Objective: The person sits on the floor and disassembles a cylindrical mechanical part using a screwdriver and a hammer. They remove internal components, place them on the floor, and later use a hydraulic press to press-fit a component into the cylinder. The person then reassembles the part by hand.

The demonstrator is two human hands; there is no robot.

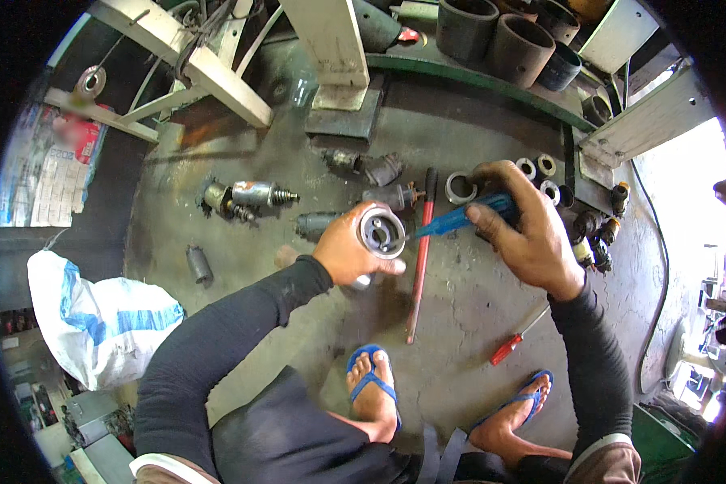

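My left hand (343,246) is wrapped round a short, hollow metal cylinder (367,232), its open end facing up so the metal parts inside show. In my right hand (536,242) is a screwdriver with a translucent blue handle (456,221). Its shaft points left, and the tip lies at the right side of the cylinder's mouth. Beneath, a long red bar (420,282) lies on the floor between my hands. A metal ring (460,187) lies just beyond the screwdriver. Partly behind my left hand is a grey motor-like cylinder (316,224).
A red-handled screwdriver (506,350) lies near my right foot. Silver motor-like parts (254,194) and a small dark cylinder (199,264) are at left, small rings (546,166) and copper-wound pieces (601,234) at right. A white sack (109,315), metal stand legs (343,81) and a loaded shelf (476,73) surround me.
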